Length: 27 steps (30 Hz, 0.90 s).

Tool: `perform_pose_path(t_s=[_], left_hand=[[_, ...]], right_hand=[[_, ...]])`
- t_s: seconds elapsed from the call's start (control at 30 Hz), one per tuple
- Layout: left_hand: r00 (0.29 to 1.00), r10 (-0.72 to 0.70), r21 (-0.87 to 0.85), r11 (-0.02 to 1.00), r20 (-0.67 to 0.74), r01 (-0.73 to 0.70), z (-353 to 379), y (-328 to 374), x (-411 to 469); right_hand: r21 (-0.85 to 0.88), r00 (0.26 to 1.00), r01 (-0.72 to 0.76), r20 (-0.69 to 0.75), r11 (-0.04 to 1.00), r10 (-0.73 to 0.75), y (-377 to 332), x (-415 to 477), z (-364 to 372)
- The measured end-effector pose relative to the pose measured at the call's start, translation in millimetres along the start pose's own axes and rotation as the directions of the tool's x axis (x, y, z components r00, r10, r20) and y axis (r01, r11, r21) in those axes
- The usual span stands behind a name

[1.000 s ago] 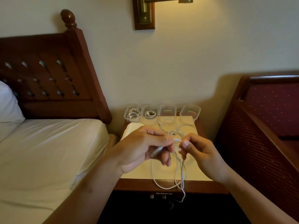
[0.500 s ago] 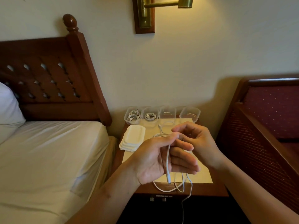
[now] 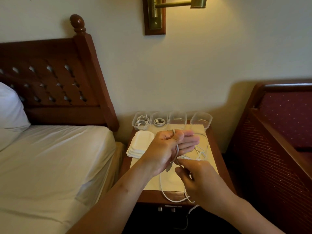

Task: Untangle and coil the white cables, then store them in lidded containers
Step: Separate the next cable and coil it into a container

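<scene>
My left hand [image 3: 168, 149] is raised palm-up over the nightstand [image 3: 219, 159], thumb pinning a white cable [image 3: 176, 152] that runs down across its palm; the fingers point right. Just below, my right hand [image 3: 199, 179] pinches the same cable near its plug. Loose loops of white cable [image 3: 163, 191] hang over the nightstand's front edge, and more lie tangled behind my hands. Along the wall stand several clear containers: the two left ones [image 3: 141, 121] [image 3: 159, 122] hold coiled cables, the two right ones [image 3: 177, 119] [image 3: 201, 120] hold none. A stack of white lids [image 3: 140, 144] sits at the left.
A bed with white sheet [image 3: 55, 162] and dark wooden headboard [image 3: 50, 85] borders the nightstand on the left. A wooden seat with red upholstery [image 3: 278, 132] stands close on the right. A brass wall lamp [image 3: 168, 7] hangs above.
My right hand has dropped from behind the left fingers to below the left palm, drawing the cable round it. My left hand has risen slightly and kept hold of the cable.
</scene>
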State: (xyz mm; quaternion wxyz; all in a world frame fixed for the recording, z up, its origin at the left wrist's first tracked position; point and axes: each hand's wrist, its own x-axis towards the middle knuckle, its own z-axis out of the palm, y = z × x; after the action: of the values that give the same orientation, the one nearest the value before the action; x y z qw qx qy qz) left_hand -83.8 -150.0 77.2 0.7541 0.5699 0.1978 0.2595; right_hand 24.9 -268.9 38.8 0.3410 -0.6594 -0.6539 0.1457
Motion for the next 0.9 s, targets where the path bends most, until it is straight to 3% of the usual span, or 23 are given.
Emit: perform_pose_path(t_s=[0.1,0.17,0.23,0.33,0.47,0.63,0.8,0.9], left_hand=[[1.000,0.010,0.379,0.925,0.019,-0.016,7,-5,1],[0.997,0.028,0.633,0.771,0.070,-0.066,4,-5,-1],[0.993,0.011,0.710,0.698,0.120,-0.093,-1,-2,-2],[0.976,-0.080,0.517,0.855,0.202,-0.037,-6,3,-6],[0.929,-0.149,0.206,0.975,0.338,0.082,-6,-8,-12],[0.866,-0.137,-0.129,0.966,0.481,0.225,-1,-8,-21],[0.841,-0.079,-0.244,0.939,0.536,0.243,-3,-5,-27],[0.834,0.032,-0.358,0.912,0.552,0.202,2,-3,-27]], right_hand=[[-0.106,0.999,0.008,0.037,0.994,-0.004,-5,-1,-15],[-0.018,0.999,0.016,0.038,1.000,-0.016,-12,-2,-32],[0.085,0.998,0.058,-0.024,0.995,-0.057,-15,-1,-51],[0.085,0.963,0.200,-0.202,0.976,-0.180,-14,4,-73],[0.145,0.932,0.281,-0.276,0.949,-0.234,-8,13,-79],[0.344,0.931,0.289,-0.319,0.893,-0.178,3,23,-71],[0.527,0.932,0.263,-0.356,0.808,-0.072,3,24,-52],[0.667,0.945,0.193,-0.323,0.719,0.046,-3,22,-33]])
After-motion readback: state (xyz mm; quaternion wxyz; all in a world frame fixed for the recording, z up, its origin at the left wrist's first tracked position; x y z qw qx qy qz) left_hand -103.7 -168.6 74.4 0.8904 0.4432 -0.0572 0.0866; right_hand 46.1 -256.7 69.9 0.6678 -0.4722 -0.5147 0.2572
